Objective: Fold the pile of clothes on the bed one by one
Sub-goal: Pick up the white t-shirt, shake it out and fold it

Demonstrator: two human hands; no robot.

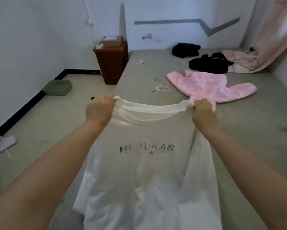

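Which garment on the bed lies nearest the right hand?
The pink top, spread flat just beyond the right hand. The two black garments lie farther back, bunched up.

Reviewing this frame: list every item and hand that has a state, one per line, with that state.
White T-shirt: unfolded, held up by its shoulders, print facing the camera.
Left hand: pinching the shirt's shoulder.
Right hand: pinching the other shoulder.
Pink garment: unfolded, spread on the bed.
Black clothes: crumpled, unfolded.
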